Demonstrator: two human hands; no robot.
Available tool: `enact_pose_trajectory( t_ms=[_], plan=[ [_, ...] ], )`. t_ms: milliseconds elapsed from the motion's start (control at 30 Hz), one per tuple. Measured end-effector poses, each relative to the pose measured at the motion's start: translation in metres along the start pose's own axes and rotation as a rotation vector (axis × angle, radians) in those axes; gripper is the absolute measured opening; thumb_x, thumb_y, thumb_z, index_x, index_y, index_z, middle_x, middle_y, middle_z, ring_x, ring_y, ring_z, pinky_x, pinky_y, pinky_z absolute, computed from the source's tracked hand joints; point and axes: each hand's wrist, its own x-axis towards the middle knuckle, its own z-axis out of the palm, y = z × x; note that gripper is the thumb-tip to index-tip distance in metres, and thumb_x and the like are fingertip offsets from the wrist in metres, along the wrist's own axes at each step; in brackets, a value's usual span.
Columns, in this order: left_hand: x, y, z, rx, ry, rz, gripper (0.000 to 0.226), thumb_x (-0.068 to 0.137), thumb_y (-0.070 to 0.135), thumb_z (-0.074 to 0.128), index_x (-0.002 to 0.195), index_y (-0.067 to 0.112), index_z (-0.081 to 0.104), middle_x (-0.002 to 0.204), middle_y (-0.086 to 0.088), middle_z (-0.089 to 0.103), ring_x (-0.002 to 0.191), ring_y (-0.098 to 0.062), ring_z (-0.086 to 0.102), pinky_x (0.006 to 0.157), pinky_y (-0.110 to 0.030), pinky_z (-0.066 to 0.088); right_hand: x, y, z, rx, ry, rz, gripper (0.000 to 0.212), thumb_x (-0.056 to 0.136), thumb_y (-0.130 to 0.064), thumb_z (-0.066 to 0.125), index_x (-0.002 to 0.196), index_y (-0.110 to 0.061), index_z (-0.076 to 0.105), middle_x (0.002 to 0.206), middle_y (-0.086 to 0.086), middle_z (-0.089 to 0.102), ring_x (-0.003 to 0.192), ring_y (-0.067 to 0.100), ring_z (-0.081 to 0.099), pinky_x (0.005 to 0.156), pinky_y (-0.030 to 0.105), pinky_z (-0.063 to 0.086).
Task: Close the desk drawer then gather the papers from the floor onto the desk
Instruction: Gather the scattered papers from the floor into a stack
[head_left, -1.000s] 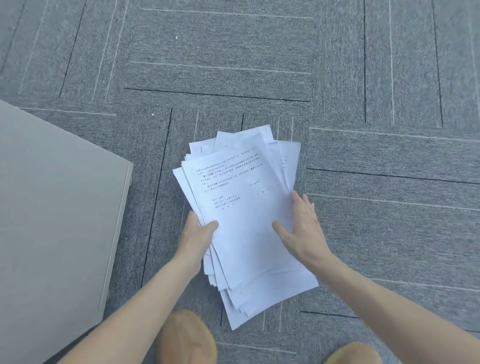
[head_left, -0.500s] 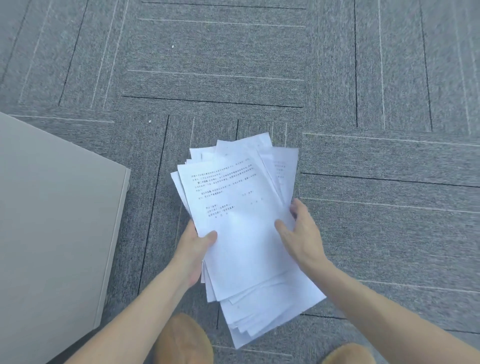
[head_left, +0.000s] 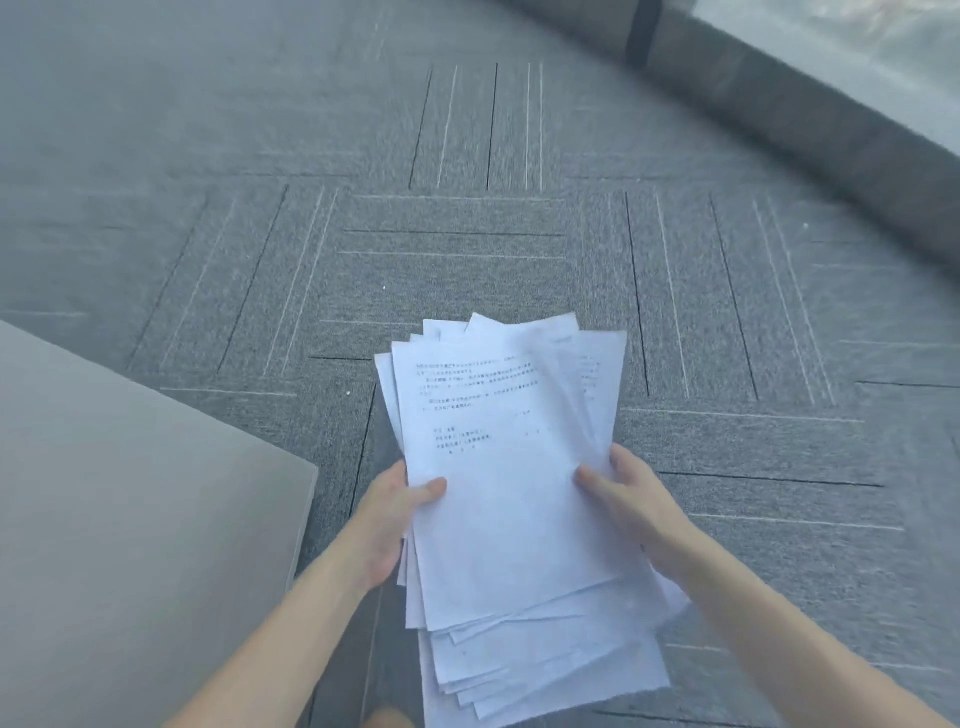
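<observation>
A loose stack of white printed papers is held in both hands, lifted above the grey carpet. My left hand grips the stack's left edge, thumb on the top sheet. My right hand grips the right edge, thumb on top as well. The sheets fan out unevenly at the far and near ends. The pale desk top fills the lower left, its corner close to my left hand. No drawer is in view.
Grey patterned carpet tiles cover the floor ahead. A dark low ledge or wall base curves across the upper right. A bit of a tan shoe shows at the bottom edge.
The paper stack has risen off the floor in both hands. The view has tilted up, showing more carpet and the ledge at the upper right. Both grips are unchanged.
</observation>
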Motion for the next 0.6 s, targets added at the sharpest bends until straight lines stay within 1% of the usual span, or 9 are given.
enact_pose_trajectory(
  t_ms=[67,133,200,267,300,400,500,600],
  plan=[
    [-0.027,0.048,0.008,-0.013,-0.011,0.043,0.033,0.092,-0.002,0.056,0.124,0.003,0.061,0.119,-0.018,0.07,0.108,-0.036,0.067,0.09,-0.045,0.054,-0.023,-0.048,-0.011,0.033,0.021,-0.084,0.023,0.088,-0.023,0.063,0.11,-0.015,0.065,0.107,0.009,0.076,0.101,0.031,0.073,0.09,0.056,0.056],
    [-0.059,0.099,0.015,-0.027,-0.033,0.092,0.031,0.092,-0.002,0.054,0.122,0.001,0.061,0.117,-0.02,0.071,0.105,-0.036,0.068,0.088,-0.045,0.055,-0.05,-0.098,-0.023,0.052,0.053,-0.18,0.025,0.085,-0.026,0.064,0.108,-0.017,0.066,0.106,0.006,0.077,0.102,0.029,0.073,0.092,0.055,0.056],
    [-0.098,0.149,0.02,-0.033,-0.065,0.156,0.03,0.092,0.0,0.054,0.121,0.001,0.062,0.116,-0.02,0.072,0.106,-0.037,0.068,0.087,-0.046,0.057,-0.083,-0.152,-0.036,0.103,0.067,-0.269,0.018,0.091,-0.015,0.063,0.109,-0.016,0.066,0.107,0.006,0.076,0.103,0.028,0.072,0.093,0.051,0.056],
    [-0.144,0.197,0.024,-0.039,-0.089,0.223,0.03,0.092,0.003,0.054,0.121,0.002,0.062,0.116,-0.02,0.072,0.108,-0.039,0.068,0.086,-0.048,0.057,-0.12,-0.204,-0.05,0.151,0.076,-0.36,0.018,0.095,-0.006,0.061,0.108,-0.015,0.067,0.106,0.007,0.076,0.096,0.023,0.072,0.089,0.043,0.056],
    [-0.169,0.219,0.025,-0.042,-0.099,0.264,0.03,0.093,0.005,0.054,0.122,0.002,0.062,0.116,-0.02,0.072,0.108,-0.039,0.067,0.088,-0.049,0.056,-0.141,-0.229,-0.055,0.168,0.079,-0.4,0.018,0.095,-0.005,0.06,0.107,-0.015,0.067,0.106,0.008,0.076,0.092,0.021,0.071,0.087,0.043,0.056],
    [-0.251,0.274,0.023,-0.026,-0.101,0.406,0.028,0.092,0.009,0.055,0.118,0.006,0.065,0.113,-0.018,0.074,0.104,-0.038,0.07,0.091,-0.05,0.054,-0.203,-0.297,-0.068,0.241,0.082,-0.525,0.016,0.096,-0.004,0.06,0.108,-0.012,0.067,0.1,0.007,0.077,0.084,0.019,0.071,0.08,0.041,0.057],
    [-0.333,0.31,0.014,-0.024,-0.11,0.523,0.032,0.092,0.014,0.058,0.123,0.009,0.063,0.116,-0.017,0.073,0.105,-0.037,0.069,0.096,-0.056,0.05,-0.268,-0.353,-0.071,0.285,0.085,-0.641,0.013,0.095,-0.008,0.06,0.106,-0.003,0.061,0.092,0.009,0.071,0.078,0.019,0.066,0.073,0.038,0.053],
    [-0.413,0.329,0.002,0.01,-0.098,0.646,0.03,0.093,0.015,0.058,0.123,0.013,0.064,0.117,-0.012,0.073,0.109,-0.033,0.069,0.098,-0.052,0.05,-0.332,-0.394,-0.062,0.306,0.075,-0.765,0.022,0.094,-0.017,0.061,0.105,0.001,0.056,0.087,0.007,0.063,0.074,0.017,0.058,0.07,0.035,0.049]
  ],
)
